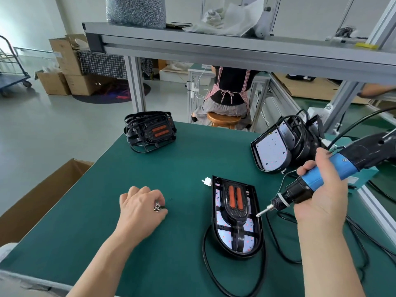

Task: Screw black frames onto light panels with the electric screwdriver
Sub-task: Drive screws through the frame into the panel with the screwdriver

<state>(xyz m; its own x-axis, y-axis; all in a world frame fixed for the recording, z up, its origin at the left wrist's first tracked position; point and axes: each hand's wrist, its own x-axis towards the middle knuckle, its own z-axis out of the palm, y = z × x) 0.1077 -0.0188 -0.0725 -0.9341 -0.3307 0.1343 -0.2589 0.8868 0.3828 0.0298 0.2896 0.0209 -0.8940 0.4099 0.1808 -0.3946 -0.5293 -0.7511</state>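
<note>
The black plastic frame with two orange bars point(235, 200) lies seated on the white, round-ended light panel point(225, 234), near you and right of centre on the green work mat point(171, 168). Your right hand point(321, 196) is wrapped round the blue-and-black electric screwdriver point(345, 165), fingers curled tight on the barrel. Its silver bit point(262, 212) slants down to the panel's right edge; I cannot tell whether the tip touches the frame. Your left hand point(140, 207) rests on the mat well to the left of the panel, fingers curled in, pinching a small cluster of silver screws point(157, 207).

Judging from this, nothing steadies the panel. If you drive with that hand away, the torque could spin the panel on the mat or nudge the frame off its holes. The bit also comes in at a slant. Started like that, it may skid off the screw head and scar the panel's white face, or cross-thread the screw. No screw shows on the tip, so check before you press the trigger. The panel's black cable point(203, 247) loops round the near end, close to your right forearm, where a sweep of the arm could drag it. The loose screws could spill and roll. At the far left sits a pile of spare black frames point(150, 129). At the far right is a stack of bare panels point(270, 151).
</note>
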